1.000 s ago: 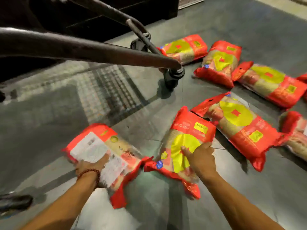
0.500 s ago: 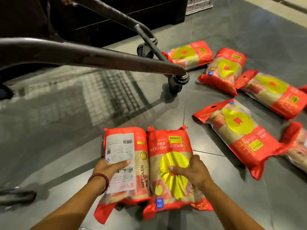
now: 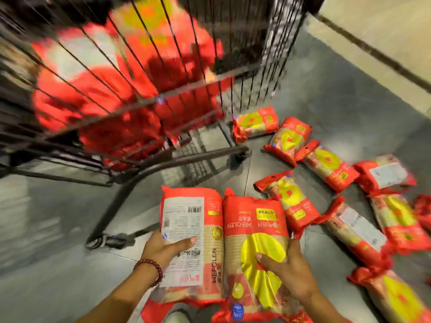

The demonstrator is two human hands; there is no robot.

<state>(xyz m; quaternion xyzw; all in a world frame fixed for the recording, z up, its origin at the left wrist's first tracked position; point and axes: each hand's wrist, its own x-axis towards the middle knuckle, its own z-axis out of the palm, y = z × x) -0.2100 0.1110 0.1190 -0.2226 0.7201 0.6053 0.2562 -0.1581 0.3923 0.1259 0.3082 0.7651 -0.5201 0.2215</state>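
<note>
The left hand (image 3: pixel 163 250) grips the left packet (image 3: pixel 191 217), with the thumb on its white label. The right hand (image 3: pixel 289 271) grips the right packet (image 3: pixel 251 220), thumb on the yellow circle and fingers round the edge. Both packets are side by side, touching, near the cart (image 3: pixel 163 101). The cart holds blurred red bags. Other packets (image 3: pixel 291 201) lie on the floor (image 3: pixel 58 276) to the right.

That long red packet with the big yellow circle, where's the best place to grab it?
Around its middle, coming from the free right long edge, as the right hand does. The yellow-circle packet is long and narrow enough to wrap, its left edge lies against the label-side packet, and its crimped ends look floppy.
</note>
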